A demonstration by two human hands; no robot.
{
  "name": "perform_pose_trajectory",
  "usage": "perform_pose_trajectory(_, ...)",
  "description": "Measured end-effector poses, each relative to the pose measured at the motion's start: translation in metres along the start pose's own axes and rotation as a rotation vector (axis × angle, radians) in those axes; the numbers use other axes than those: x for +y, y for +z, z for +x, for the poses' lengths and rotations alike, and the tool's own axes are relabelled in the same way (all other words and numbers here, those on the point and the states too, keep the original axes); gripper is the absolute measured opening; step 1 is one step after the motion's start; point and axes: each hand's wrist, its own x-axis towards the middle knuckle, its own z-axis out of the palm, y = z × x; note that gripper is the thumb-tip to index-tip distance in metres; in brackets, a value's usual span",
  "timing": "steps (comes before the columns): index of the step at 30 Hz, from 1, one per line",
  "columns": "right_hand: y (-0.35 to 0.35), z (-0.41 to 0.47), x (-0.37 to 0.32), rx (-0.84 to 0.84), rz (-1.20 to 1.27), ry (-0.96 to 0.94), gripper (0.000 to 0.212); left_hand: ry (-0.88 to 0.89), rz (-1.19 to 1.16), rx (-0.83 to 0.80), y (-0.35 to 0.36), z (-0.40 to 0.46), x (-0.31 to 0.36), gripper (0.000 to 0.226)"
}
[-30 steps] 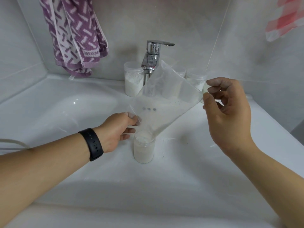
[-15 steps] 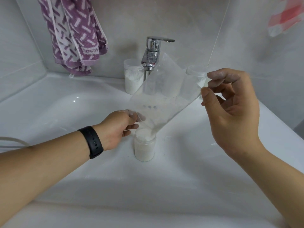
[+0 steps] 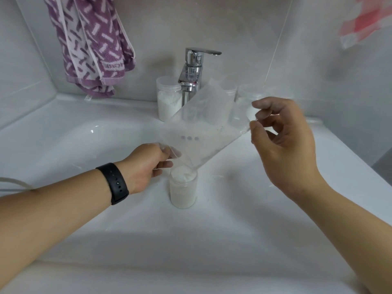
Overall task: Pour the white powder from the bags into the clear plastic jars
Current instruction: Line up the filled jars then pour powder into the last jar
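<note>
Head camera looked down on the pour at the faucet [image 3: 192, 68]; the bag [image 3: 203, 132] hung tilted in front of that faucet, its low corner dipped into the mouth of the open jar [image 3: 183, 189] standing nearer the person than the faucet, on the white sink [image 3: 63, 145]; that corner served as a funnel, I judged, so the powder dropped straight in rather than onto the sink. The left hand [image 3: 146, 166] pinched the bag's lower left edge between thumb and fingers, steadying it just beside the jar; the right hand [image 3: 280, 141] held the high corner to the right of the faucet with thumb and fingertips, the other fingers loosely curled, lifting that end so the powder slid downhill. White powder [image 3: 224, 136] lay along the bag's lower fold; the jar looked nearly full. A second jar [image 3: 168, 98] with powder stood just left of the faucet; more jars [image 3: 247, 100] to its right were blurred behind the plastic, so their fill was hard to read. A purple towel [image 3: 93, 45] hung up left of the faucet, cut off at the top; whether powder was actually flowing could not be made out.
</note>
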Motion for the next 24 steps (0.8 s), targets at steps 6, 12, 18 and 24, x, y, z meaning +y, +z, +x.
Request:
perform_pose_trajectory(6,0.0018,-0.0013,-0.0007,0.012,-0.016,-0.019,0.046,0.009,0.015,0.003,-0.0007,0.0006,-0.0007,0.028)
perform_pose_trajectory(12,-0.0005,-0.0017,-0.0005,0.014,-0.022,-0.034,0.047,0.012,0.025,-0.008,0.0002,0.0005,-0.0021,0.029)
perform_pose_trajectory(18,0.0008,-0.0016,-0.0018,0.052,-0.033,-0.065,0.048,0.023,0.019,-0.011,0.0003,-0.0004,-0.0030,0.026)
perform_pose_trajectory(24,-0.0021,0.0000,-0.0008,0.029,-0.045,-0.043,0.048,0.052,0.013,-0.020,-0.0003,-0.0028,-0.0006,0.026)
